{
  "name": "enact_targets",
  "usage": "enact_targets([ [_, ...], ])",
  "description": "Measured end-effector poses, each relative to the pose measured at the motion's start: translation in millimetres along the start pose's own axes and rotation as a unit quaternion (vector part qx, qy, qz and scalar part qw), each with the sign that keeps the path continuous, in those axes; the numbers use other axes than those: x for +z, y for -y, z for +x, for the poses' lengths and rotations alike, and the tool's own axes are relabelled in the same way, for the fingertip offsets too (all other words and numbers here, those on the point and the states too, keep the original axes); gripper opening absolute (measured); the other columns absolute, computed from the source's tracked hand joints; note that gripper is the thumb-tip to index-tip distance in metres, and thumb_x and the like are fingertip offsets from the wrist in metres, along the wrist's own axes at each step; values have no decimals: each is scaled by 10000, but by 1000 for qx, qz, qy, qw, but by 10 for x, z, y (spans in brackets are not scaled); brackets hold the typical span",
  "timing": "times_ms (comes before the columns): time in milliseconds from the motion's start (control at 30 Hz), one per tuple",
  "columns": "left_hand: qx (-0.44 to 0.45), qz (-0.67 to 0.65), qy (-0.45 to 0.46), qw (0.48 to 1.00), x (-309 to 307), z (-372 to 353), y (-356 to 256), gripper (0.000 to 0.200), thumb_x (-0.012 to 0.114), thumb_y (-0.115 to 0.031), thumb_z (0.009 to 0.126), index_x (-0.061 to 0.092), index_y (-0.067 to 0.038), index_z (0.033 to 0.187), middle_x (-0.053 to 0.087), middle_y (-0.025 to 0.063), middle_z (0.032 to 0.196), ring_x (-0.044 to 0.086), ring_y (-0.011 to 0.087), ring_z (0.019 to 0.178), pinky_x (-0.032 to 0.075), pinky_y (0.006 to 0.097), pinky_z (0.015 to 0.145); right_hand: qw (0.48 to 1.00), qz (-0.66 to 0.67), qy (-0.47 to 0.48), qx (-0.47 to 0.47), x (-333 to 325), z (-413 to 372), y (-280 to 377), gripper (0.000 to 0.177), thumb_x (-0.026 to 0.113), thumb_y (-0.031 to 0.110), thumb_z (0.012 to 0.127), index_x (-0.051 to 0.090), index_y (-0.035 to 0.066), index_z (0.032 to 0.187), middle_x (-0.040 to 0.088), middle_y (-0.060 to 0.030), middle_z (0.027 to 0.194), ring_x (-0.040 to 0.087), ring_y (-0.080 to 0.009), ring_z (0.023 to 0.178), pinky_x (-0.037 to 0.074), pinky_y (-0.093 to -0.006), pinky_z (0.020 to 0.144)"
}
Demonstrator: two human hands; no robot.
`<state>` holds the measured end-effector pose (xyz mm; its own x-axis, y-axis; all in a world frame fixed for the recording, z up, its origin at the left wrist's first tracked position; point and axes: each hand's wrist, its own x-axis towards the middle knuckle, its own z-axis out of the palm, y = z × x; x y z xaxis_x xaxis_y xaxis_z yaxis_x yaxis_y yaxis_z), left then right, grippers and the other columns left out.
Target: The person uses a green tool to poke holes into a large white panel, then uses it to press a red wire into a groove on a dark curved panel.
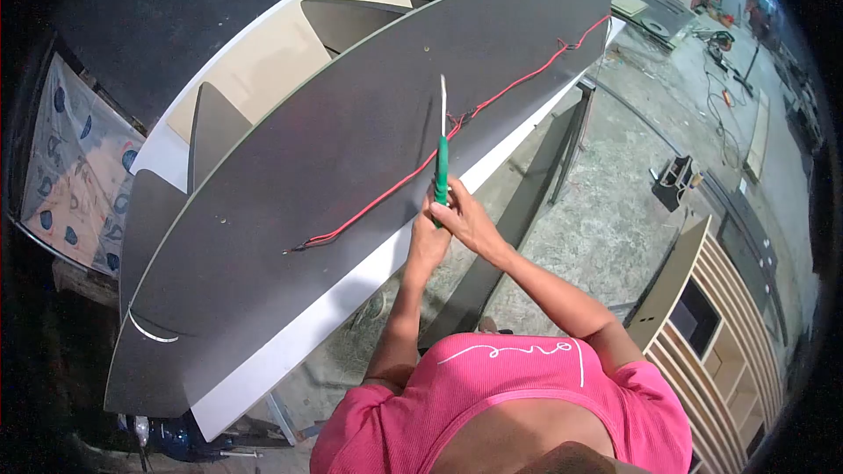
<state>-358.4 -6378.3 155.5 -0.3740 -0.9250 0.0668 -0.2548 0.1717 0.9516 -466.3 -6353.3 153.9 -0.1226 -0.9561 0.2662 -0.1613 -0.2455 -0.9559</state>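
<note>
Both hands meet around a green-handled tool (442,167) with a long, thin, pale blade pointing away from me. My left hand (426,241) is closed round the lower end of the handle. My right hand (465,221) presses against the same handle from the right, its thumb across it. Beyond the hands stands a large curved grey panel (325,140). A red wire (386,196) runs across the panel's face, with dark joints along it, and passes behind the tool. The far side of the handle is hidden.
A white board edge (299,342) runs below the panel. Curved shelf dividers (215,136) stand behind it. A slatted wooden cabinet (716,351) is at lower right. Tools and cables (722,53) lie on the concrete floor (606,175). A patterned sheet (75,167) is at left.
</note>
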Motion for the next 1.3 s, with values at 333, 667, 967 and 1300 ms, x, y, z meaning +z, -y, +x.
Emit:
enact_targets([
  [333,37,-65,-24,997,57,328,-109,328,550,-109,832,469,-23,1138,599,106,940,570,181,861,440,310,754,1000,-17,18,-18,-175,355,139,618,587,427,803,402,77,1277,611,-171,930,612,-284,857,470,-356,739],
  [667,53,-129,-41,989,326,536,252,323,564,-71,842,473,16,1139,538,109,1030,535,179,951,427,304,817,997,-52,48,-36,-437,407,29,654,565,431,817,338,106,1338,590,-174,934,592,-282,858,454,-372,763],
  [967,48,-136,-3,990,776,499,148,412,537,-59,846,404,8,1230,547,103,1002,531,174,963,422,298,825,999,-19,24,-9,-754,234,-225,645,564,478,810,381,96,1297,590,-188,936,598,-319,873,461,-367,752],
  [1300,89,113,152,978,1522,1064,316,579,549,-167,805,329,-32,1324,521,261,1148,520,364,1076,416,392,873,966,183,-164,82,-1292,83,-944,385,441,343,928,475,29,1150,542,-51,971,520,-127,861,446,-262,729],
])
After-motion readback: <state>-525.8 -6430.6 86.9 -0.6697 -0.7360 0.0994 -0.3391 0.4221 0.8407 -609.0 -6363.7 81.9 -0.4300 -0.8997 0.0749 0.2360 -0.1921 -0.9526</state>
